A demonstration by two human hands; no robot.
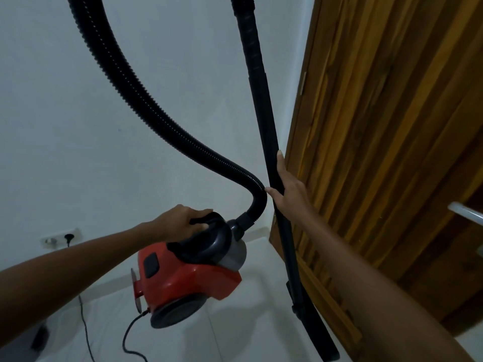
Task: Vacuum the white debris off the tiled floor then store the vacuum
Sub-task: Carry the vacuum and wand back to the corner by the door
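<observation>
- Vacuum (183,278) was off the floor, hung from my left hand (180,220) at lower centre; red body tilted, hose end up-right, round dark base down toward camera.
- Left fingers were curled tight round the black carry handle (206,218), thumb on top.
- Wand (264,121) ran near-vertical, long axis from top centre down to bottom right, leaning slightly right at the bottom.
- My right hand (286,186) lay flat against the wand mid-length, fingers straight and together, thumb spread left touching the hose (136,82). Couldn't tell if any finger wrapped behind.
- Hose arced from the top edge down to the body's neck; its upper loop was cut off by the frame.
- Wand's lower tip was also cut off at the bottom edge, nozzle not readable.
- Power cord (130,333) trailed from the body's rear down to the tiled floor (248,322); plug sat in the wall socket (61,237) at left.
- Wooden door (379,126) was just right of the wand, tight there; white wall (78,113) behind, open floor left and below the body.
- No debris made out on the visible tiles.
</observation>
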